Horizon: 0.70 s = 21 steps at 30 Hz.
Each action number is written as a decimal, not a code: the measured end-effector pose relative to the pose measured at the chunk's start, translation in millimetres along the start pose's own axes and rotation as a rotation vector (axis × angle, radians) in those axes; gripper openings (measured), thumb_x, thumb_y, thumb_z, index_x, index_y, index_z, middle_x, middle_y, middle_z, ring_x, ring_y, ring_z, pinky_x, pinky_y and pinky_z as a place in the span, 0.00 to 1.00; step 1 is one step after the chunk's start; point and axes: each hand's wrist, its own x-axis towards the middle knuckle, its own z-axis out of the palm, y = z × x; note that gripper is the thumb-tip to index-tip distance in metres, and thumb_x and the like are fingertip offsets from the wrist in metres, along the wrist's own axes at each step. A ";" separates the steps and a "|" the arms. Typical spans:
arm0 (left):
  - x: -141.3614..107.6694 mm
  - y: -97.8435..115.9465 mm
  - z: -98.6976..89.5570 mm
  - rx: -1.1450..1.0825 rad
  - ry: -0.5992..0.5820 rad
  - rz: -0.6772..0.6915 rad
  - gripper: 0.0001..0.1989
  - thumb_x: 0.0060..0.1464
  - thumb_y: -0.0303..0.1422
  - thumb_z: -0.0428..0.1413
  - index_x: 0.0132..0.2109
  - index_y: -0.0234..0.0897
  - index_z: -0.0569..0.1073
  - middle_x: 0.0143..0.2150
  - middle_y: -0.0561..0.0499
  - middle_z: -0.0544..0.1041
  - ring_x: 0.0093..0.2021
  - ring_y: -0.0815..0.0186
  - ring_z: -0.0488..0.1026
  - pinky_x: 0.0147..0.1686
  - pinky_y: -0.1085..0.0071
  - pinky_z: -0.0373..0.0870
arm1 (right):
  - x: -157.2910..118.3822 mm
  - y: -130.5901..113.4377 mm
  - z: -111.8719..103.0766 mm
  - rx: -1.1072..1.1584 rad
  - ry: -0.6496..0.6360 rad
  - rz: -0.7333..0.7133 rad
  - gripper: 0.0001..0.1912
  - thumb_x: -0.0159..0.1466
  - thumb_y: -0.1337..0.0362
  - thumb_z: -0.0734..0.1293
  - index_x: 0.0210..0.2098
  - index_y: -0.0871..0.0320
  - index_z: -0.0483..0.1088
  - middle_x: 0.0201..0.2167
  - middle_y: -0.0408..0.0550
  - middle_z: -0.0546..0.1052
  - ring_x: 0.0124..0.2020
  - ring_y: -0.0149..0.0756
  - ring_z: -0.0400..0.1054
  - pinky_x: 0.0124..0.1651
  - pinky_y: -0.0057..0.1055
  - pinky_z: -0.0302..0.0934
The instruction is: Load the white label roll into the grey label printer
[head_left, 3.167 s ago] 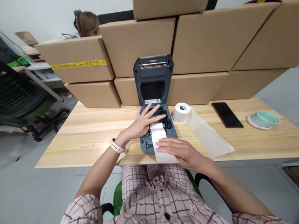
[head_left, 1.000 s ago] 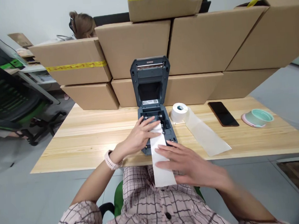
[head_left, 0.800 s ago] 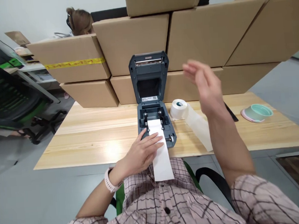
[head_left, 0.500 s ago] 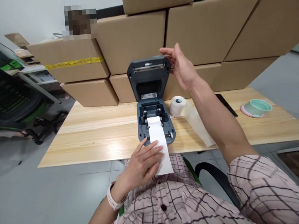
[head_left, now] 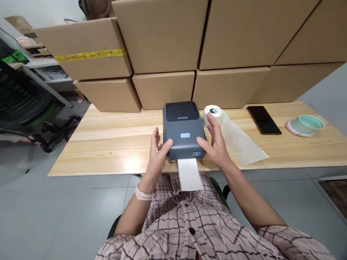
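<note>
A dark grey label printer (head_left: 184,147) stands near the table's front edge with its lid down. From its front slot a white paper strip (head_left: 190,176) hangs over the edge toward my lap. My left hand (head_left: 157,155) is at the printer's left side, thumb on the lid's front corner and fingers apart. On the other side, my right hand (head_left: 217,146) rests its thumb on the right front corner, its fingers spread beside the casing. Behind my right hand stands a roll of white labels (head_left: 212,111), its loose tail (head_left: 242,144) trailing across the wood.
Stacked cardboard boxes (head_left: 166,34) line the back of the wooden table (head_left: 108,143). To the right lie a black phone (head_left: 263,119) and a green bowl (head_left: 307,124) on a pink base. A dark mesh chair (head_left: 10,86) stands off to the left; a person's head shows behind the boxes.
The printer's lid has swung down shut. My right hand has come down from the raised lid to the right side, and my left hand has left the paper for the left side.
</note>
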 end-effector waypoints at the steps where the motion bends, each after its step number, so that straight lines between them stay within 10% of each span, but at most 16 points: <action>1: 4.1 -4.3 2.1 -0.034 -0.054 -0.052 0.37 0.62 0.47 0.60 0.73 0.49 0.57 0.77 0.43 0.56 0.77 0.47 0.53 0.74 0.46 0.55 | -0.3 2.7 -0.2 0.037 -0.016 0.068 0.44 0.69 0.48 0.68 0.76 0.39 0.42 0.79 0.47 0.46 0.79 0.49 0.41 0.77 0.62 0.43; 12: 1.7 -7.4 6.8 0.053 -0.134 0.008 0.37 0.65 0.48 0.55 0.74 0.42 0.53 0.77 0.40 0.56 0.77 0.49 0.55 0.74 0.51 0.56 | -7.3 4.9 7.8 0.228 -0.070 0.237 0.44 0.68 0.47 0.66 0.76 0.46 0.44 0.78 0.52 0.50 0.78 0.48 0.47 0.76 0.56 0.50; 16: -29.4 -3.2 4.3 0.056 0.064 -0.053 0.41 0.59 0.48 0.62 0.72 0.45 0.55 0.75 0.38 0.58 0.73 0.49 0.61 0.67 0.52 0.65 | -2.6 -4.6 5.3 0.122 -0.037 0.109 0.35 0.70 0.51 0.66 0.73 0.43 0.53 0.78 0.48 0.51 0.78 0.47 0.46 0.77 0.56 0.47; 19: -65.8 0.3 0.5 0.072 0.218 -0.100 0.23 0.58 0.48 0.63 0.54 0.40 0.72 0.50 0.45 0.78 0.47 0.60 0.76 0.46 0.62 0.75 | 2.5 -11.9 0.9 -0.059 -0.084 -0.068 0.21 0.72 0.55 0.63 0.64 0.43 0.66 0.77 0.44 0.54 0.78 0.48 0.47 0.77 0.60 0.44; 21: -81.3 3.9 1.1 0.014 -0.026 -0.281 0.20 0.58 0.50 0.61 0.35 0.37 0.75 0.29 0.51 0.75 0.29 0.67 0.71 0.31 0.69 0.69 | 4.5 -13.8 -0.6 -0.184 -0.118 -0.162 0.18 0.73 0.56 0.60 0.60 0.44 0.71 0.77 0.42 0.56 0.77 0.50 0.47 0.76 0.64 0.44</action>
